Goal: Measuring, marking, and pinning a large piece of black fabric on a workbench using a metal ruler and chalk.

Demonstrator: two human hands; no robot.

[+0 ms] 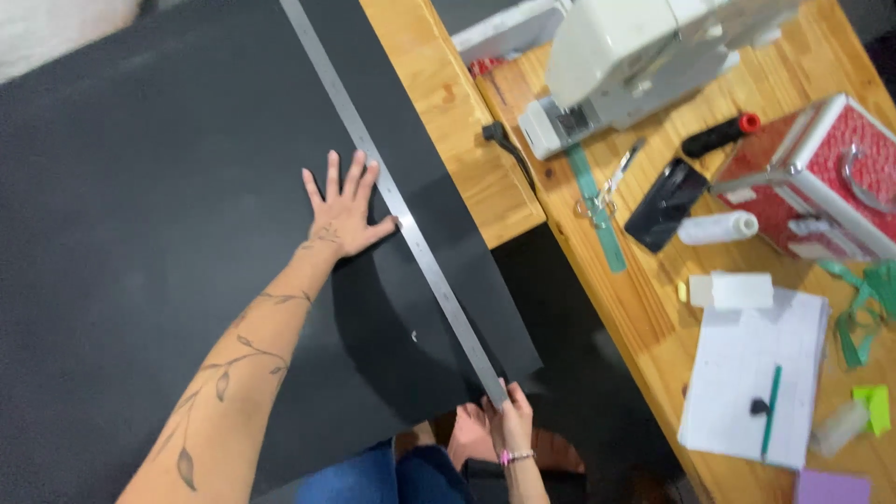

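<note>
Fingers spread wide, the left hand (343, 213) lies palm down on the black sheet (168, 233), its thumb touching the edge of the long metal ruler (397, 201). That ruler runs diagonally across the sheet, from the top of the view down to the sheet's near corner. There the right hand (509, 420) meets it: its fingers are curled together around the ruler's lower end, pinching it at the sheet's edge, and a pink band sits on the wrist. The black sheet covers most of the wooden table (448, 103) on the left side. To the right, well apart from both hands, a white sewing machine (644, 56) stands at the top, with a green ruler (597, 210) lying below it and a dark phone (665, 203) just beside that. A white thread spool (719, 227) lies near a red case (821, 177) with metal trim. Nearer the viewer, a stack of white paper (747, 373) carries a green pen (771, 411).
</note>
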